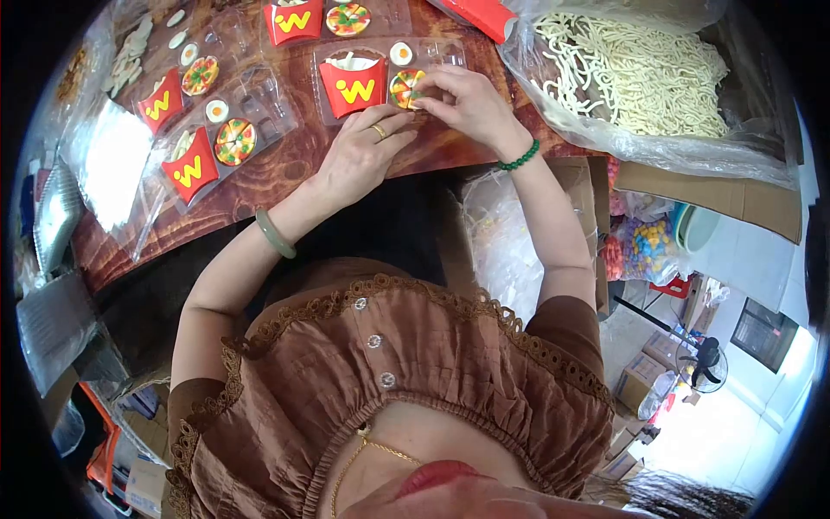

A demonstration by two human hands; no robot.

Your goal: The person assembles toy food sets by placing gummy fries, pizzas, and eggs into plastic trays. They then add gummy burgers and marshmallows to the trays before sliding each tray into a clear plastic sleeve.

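Note:
A clear plastic tray (456,57) lies on the wooden table, holding a red toy fries box (353,85) with a yellow logo, a small toy egg (401,54) and a round toy pizza (403,85). The thumb and fingertips of my right hand (471,102) close on the pizza's right edge. Just below the fries box, my left hand (367,145) rests at the tray's near edge, holding nothing, fingers stretched out and slightly apart. A green bead bracelet circles my right wrist, and a jade bangle my left.
More filled trays (275,104) lie to the left and at the back. At right, a plastic-lined box (752,160) holds a heap of pale toy fries (657,82). Another red fries box (484,16) lies at the top. Below the table edge stands a carton with clear plastic (501,233).

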